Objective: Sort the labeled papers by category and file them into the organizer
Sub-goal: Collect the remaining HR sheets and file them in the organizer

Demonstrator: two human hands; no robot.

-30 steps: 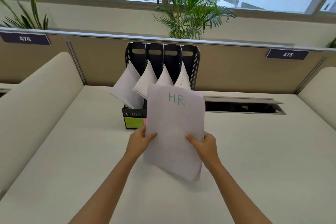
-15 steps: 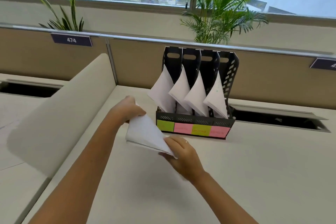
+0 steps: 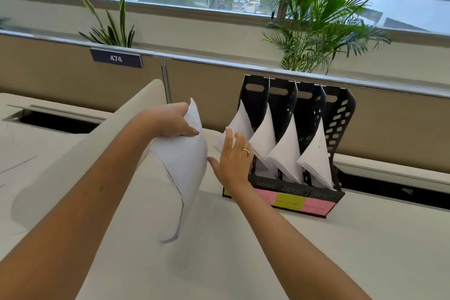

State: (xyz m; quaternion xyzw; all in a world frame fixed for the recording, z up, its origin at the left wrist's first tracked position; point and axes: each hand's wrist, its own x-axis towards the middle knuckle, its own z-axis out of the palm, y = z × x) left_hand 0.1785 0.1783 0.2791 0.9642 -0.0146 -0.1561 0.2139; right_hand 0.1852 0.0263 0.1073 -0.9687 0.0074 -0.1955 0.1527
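My left hand (image 3: 170,120) grips the top of a white stack of papers (image 3: 185,165), which hangs bent with its lower corner just above the desk. My right hand (image 3: 231,156) is open, fingers spread, between that stack and the black four-slot organizer (image 3: 341,114). Its fingertips reach the papers in the leftmost slot (image 3: 237,118). Each slot holds a leaning white stack. Green, pink and yellow labels (image 3: 289,202) run along the organizer's front base. The writing on the held papers is turned away from me.
The white desk (image 3: 316,251) extends to the right and toward me. A rounded cream divider (image 3: 80,153) borders the left. Cable slots (image 3: 56,120) open in the desk surfaces. A tan partition (image 3: 207,85) with sign 474 (image 3: 116,58) and potted plants (image 3: 314,19) stand behind.
My right hand has let go of the stack and moved to the organizer's leftmost slot. My left hand has lifted the papers, which now hang upright. The view has shifted left.
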